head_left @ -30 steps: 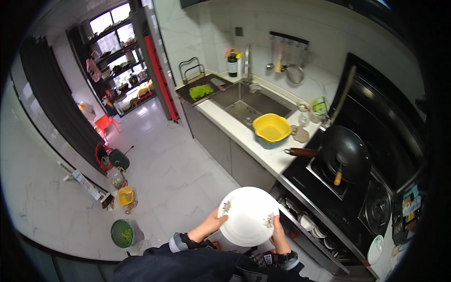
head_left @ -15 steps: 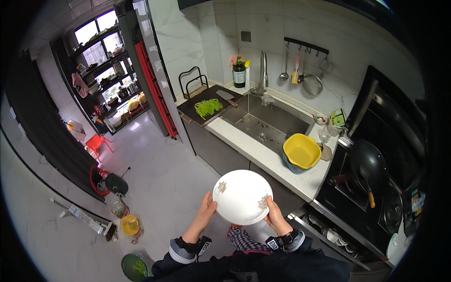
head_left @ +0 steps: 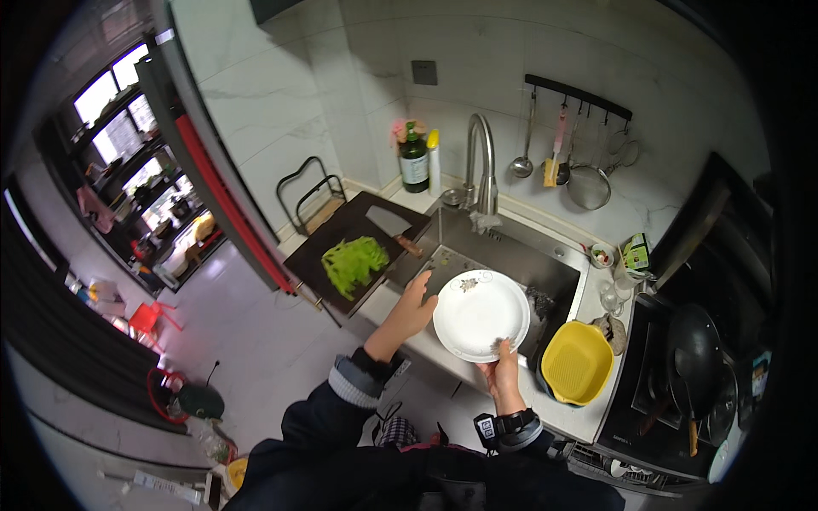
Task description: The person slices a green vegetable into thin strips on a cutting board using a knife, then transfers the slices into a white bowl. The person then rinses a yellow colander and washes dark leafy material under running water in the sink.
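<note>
One white plate (head_left: 477, 311) with floral motifs near its rim, head view: held in the air over the front edge of the sink (head_left: 528, 271), face up and slightly tilted, hiding part of the basin. Right hand (head_left: 503, 373): grasping the plate at its near right rim, thumb on the upper face, fingers underneath. Left hand (head_left: 412, 312): released, fingers spread, just beside the plate's left rim; whether the thumb touches it cannot be told.

Surroundings: faucet (head_left: 484, 166) behind the sink. On the left, a dark cutting board (head_left: 311, 255) bearing chopped greens (head_left: 354, 264) and, behind them to the right, a knife (head_left: 388, 220), handle pointing toward the sink. Green bottle (head_left: 414, 162) upright in the back corner. On the pale table (head_left: 426, 347), right of the sink, a yellow basin (head_left: 578, 366), near the right hand but apart from the plate. Further right, a black wok (head_left: 692, 341) on the stove (head_left: 626, 427). Wall rail (head_left: 579, 96): ladle (head_left: 521, 167) and strainer (head_left: 589, 187) hanging, among other utensils.
</note>
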Demonstrator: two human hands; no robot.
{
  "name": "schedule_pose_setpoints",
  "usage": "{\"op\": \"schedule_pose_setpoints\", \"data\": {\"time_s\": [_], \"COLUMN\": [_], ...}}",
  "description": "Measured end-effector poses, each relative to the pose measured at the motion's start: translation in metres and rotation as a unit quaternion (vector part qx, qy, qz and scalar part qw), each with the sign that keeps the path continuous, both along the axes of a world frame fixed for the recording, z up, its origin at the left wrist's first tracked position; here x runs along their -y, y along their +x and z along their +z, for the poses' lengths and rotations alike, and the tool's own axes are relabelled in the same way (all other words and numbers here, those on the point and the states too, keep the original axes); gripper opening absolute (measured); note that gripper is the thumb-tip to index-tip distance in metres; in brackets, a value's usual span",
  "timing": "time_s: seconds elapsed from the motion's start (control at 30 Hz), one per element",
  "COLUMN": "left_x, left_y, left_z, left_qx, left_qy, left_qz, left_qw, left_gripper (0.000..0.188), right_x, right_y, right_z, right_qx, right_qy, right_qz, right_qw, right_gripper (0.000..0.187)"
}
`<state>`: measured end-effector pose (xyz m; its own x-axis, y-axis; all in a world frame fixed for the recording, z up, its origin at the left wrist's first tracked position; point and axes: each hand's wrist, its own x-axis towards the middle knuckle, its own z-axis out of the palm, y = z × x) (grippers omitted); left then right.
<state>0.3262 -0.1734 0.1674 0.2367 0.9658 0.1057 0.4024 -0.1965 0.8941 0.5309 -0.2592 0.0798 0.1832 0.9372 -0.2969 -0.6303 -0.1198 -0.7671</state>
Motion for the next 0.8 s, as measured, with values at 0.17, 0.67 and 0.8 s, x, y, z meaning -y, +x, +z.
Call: {"op": "schedule_pose_setpoints", "data": {"time_s": [0.17,0.67,0.8], "left_x": [-0.169,-0.411,-0.367], "left_y": [0.035,0.122,0.109], "left_z": [-0.015,-0.135,-0.125], "left_qx": [-0.104,-0.149,-0.223], "left_qy": [-0.046,0.044,0.143], "left_qz": [-0.065,-0.192,-0.185], "left_qw": [0.991,0.969,0.946], "left_gripper": [0.062,0.049,0.058], "right_x": [-0.054,-0.135,-0.157], "right_y": [-0.003,-0.017,-0.014], "right_z": [-0.022,-0.06,-0.066], "right_qx": [-0.002,-0.042,-0.032], "right_qy": [-0.07,-0.096,-0.108], "right_qz": [-0.077,-0.227,-0.189], "right_qw": [0.995,0.968,0.975], "right_gripper": [0.04,0.038,0.038]}}
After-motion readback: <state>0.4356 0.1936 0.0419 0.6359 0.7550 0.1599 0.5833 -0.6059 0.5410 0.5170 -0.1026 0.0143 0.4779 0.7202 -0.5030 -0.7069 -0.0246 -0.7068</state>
